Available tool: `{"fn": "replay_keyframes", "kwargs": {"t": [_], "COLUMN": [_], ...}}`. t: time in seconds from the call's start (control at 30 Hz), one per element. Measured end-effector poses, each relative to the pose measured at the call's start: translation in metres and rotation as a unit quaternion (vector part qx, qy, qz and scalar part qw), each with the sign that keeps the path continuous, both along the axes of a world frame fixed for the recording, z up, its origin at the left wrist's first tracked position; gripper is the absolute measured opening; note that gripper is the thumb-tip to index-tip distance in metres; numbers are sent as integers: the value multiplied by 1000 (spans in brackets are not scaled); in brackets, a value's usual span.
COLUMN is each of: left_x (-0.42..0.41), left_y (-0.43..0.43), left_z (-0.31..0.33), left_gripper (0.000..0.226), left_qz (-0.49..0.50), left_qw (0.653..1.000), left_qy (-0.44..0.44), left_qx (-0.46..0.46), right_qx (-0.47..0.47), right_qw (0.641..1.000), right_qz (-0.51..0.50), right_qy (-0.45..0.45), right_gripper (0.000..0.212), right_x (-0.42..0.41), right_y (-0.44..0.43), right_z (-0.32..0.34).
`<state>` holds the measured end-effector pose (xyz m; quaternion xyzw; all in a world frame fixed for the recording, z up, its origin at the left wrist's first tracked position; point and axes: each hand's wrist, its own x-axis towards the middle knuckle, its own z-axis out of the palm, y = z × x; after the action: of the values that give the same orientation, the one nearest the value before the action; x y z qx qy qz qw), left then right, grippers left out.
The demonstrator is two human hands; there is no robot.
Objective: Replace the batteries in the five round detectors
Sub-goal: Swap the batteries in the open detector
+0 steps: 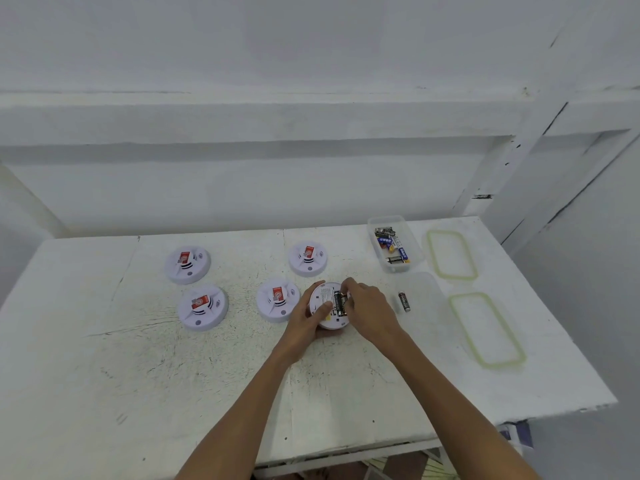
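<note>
White plastic, round and turned onto its face, the detector in hand (327, 306) sits just right of the counter's (104, 358) centre with its back up and its battery bay open; dark cells lie side by side in the bay. The left hand (306, 320) cups the rim from nine o'clock, thumb laid across the label, its fingers wrapped round the housing. The right hand (369, 308) comes in from three o'clock, its fingers (348, 284) pinched down at the upper end of the cells; whether they are pushing a cell in or prising one out cannot be told.

By my reading this is the first of the five, not yet finished. The other four detectors lie face up and look untouched: one at eleven o'clock (187, 264), one at nine o'clock (202, 307), one just left of the held one (277, 299), and one at twelve o'clock (308, 258), each with a red sticker on its dome. A loose battery (404, 301) lies on the counter at three o'clock of the held detector, just beside the right hand. At one o'clock stands a clear tub (412, 252) of mixed batteries. Two clear lids with green seals (450, 255) (486, 330) lie near the right edge.
</note>
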<state>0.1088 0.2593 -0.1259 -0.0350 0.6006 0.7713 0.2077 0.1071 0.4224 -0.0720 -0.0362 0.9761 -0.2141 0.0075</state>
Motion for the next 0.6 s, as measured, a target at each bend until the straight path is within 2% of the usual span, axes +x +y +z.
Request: {"fn": "replay_keyframes", "kwargs": {"t": [0.13, 0.37, 0.47, 0.6], "left_x": [0, 1, 2, 1], "left_y": [1, 1, 2, 1], "left_z": [0, -1, 0, 0], "left_gripper": [53, 54, 51, 48], "left_qz": [-2, 10, 7, 3], "left_qw": [1000, 1000, 1000, 1000], "left_qy": [-4, -8, -4, -2], "left_qx": [2, 10, -1, -10], "right_qx": [33, 102, 79, -5], "right_qw": [999, 995, 997, 999], "right_qz": [-7, -16, -14, -17], "right_qy": [-1, -8, -14, -27], "right_gripper": [14, 23, 21, 17], "right_x": [-7, -17, -17, -18], "right_y": [-1, -11, -7, 3], "right_z": [1, 9, 11, 11]}}
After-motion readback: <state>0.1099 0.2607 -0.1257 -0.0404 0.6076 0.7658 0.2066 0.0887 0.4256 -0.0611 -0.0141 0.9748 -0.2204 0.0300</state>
